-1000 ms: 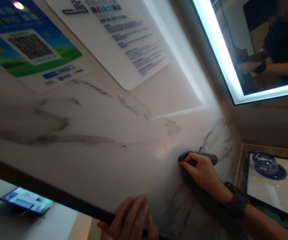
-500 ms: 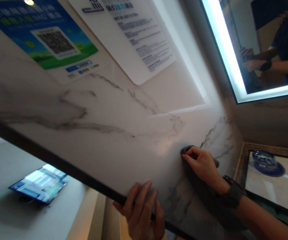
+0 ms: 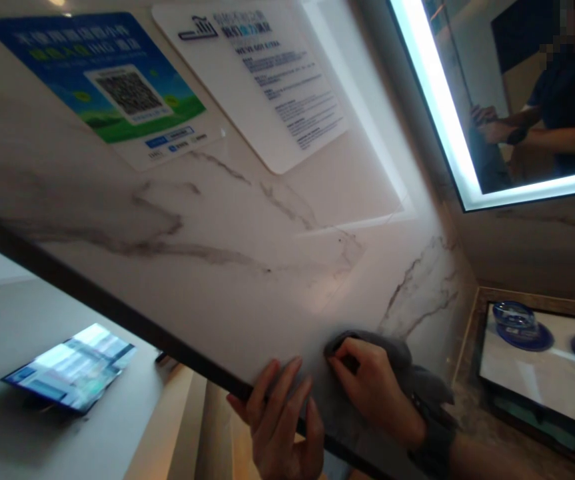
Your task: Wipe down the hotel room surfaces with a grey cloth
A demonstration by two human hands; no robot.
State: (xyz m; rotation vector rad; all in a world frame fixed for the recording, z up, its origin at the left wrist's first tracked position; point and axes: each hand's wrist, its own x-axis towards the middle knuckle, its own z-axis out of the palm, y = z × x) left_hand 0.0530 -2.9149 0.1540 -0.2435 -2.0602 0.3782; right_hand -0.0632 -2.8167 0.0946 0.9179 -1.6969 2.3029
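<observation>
A white marble-patterned panel [image 3: 207,293] with a dark edge slants across the view. My left hand [image 3: 284,420] rests over its lower edge, fingers apart and lying on the marble, holding nothing separate. To the right, my right hand [image 3: 372,387], with a black watch on the wrist, pinches a dark grey cloth [image 3: 392,347] against the marble. Part of the cloth is hidden behind the hand and forearm. Above on the panel are a blue and green card with a QR code [image 3: 130,93] and a white printed card [image 3: 267,100].
A lit mirror [image 3: 472,193] at the upper right reflects a person's arms and dark shirt. Below it, a light tray [image 3: 527,373] holds glasses on blue coasters. A screen [image 3: 72,367] hangs on the wall at the lower left.
My right hand has moved left and down with the cloth, closer to my left hand, and the cloth is more bunched. My left hand has barely moved. The view has shifted slightly.
</observation>
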